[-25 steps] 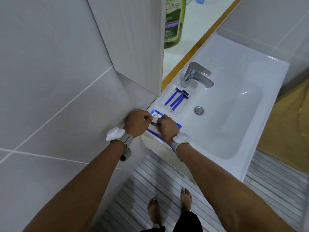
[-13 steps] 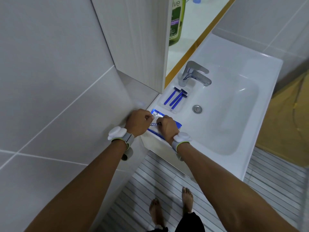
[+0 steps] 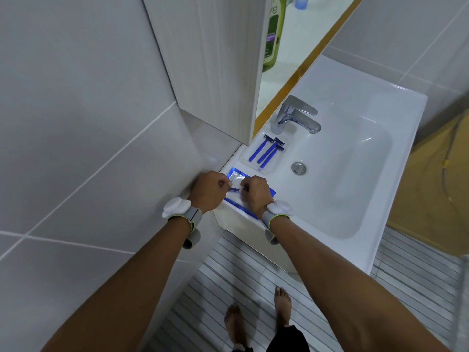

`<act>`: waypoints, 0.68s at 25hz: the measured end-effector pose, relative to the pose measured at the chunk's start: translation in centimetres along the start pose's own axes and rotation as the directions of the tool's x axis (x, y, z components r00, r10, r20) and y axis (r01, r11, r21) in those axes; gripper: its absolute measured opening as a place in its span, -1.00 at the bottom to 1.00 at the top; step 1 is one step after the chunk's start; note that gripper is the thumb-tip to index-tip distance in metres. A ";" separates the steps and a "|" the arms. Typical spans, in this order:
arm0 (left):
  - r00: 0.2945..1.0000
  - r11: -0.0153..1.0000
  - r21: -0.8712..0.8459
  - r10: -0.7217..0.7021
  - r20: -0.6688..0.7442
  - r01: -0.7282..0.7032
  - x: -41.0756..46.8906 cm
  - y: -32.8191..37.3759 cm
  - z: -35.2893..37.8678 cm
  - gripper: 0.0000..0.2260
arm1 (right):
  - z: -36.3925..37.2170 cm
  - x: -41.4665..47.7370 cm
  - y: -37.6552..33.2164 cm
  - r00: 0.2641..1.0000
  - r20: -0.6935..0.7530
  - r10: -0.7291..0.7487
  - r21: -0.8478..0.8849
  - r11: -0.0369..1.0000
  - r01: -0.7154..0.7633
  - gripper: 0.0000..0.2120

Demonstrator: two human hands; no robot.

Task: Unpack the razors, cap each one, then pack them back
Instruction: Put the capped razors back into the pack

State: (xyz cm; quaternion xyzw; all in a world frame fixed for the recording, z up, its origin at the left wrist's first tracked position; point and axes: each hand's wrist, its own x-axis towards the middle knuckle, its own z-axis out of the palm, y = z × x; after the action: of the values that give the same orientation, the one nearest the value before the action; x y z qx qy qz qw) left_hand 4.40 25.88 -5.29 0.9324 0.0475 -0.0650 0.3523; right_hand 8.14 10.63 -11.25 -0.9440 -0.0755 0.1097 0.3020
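Note:
A blue-edged clear razor packet (image 3: 237, 177) lies on the near left corner of the white sink (image 3: 330, 92). Both my fists are closed over it. My left hand (image 3: 208, 193) and my right hand (image 3: 256, 194) pinch the two ends of one small blue razor piece (image 3: 234, 190) between them; I cannot tell whether it is a razor or a cap. Three blue razors (image 3: 266, 151) lie side by side in the sink's soap recess, heads toward the tap.
A chrome tap (image 3: 297, 118) and drain (image 3: 298, 168) lie beyond the razors. A cabinet (image 3: 215, 59) hangs over the sink's left end, a green bottle (image 3: 272, 34) behind it. Tiled wall at left. My bare feet stand on slatted floor below.
My fists have drawn slightly apart and a short blue piece now shows between my fingertips. The three razors in the recess have not moved.

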 end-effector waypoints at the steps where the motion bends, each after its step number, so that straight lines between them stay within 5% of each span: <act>1: 1.000 1.000 -0.003 0.004 -0.004 -0.004 0.0 0.1 -0.1 -0.81 | -0.1 0.1 -0.1 1.000 0.008 0.013 0.024 1.000 -0.013 -0.80; 6: 0.999 0.999 -0.030 0.033 -0.026 -0.034 -0.1 0.0 -0.2 -0.83 | -1.5 1.0 -0.7 0.981 -0.078 0.179 0.272 0.950 -0.152 -0.84; 8: 0.998 0.998 -0.041 0.045 -0.042 -0.047 -0.1 -0.2 -0.2 -0.83 | -1.8 1.3 -1.0 0.986 -0.085 0.141 0.320 0.941 -0.107 -0.86; 13: 0.997 0.998 -0.035 0.041 -0.061 -0.043 -0.2 -0.1 -0.3 -0.85 | -0.3 1.0 -1.6 0.979 0.113 -0.169 0.066 0.985 0.162 -0.89; 17: 0.997 0.999 -0.025 0.045 -0.062 -0.046 -0.2 0.0 -0.3 -0.85 | -0.1 0.8 -1.8 0.957 0.164 -0.239 -0.089 0.963 0.256 -0.91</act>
State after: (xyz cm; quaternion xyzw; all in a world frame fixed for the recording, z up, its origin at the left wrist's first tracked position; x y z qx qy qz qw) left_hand 4.21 26.05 -5.02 0.9301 0.0379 -0.0275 0.3643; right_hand 8.78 12.16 -10.27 -0.9311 -0.2217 0.1381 0.2547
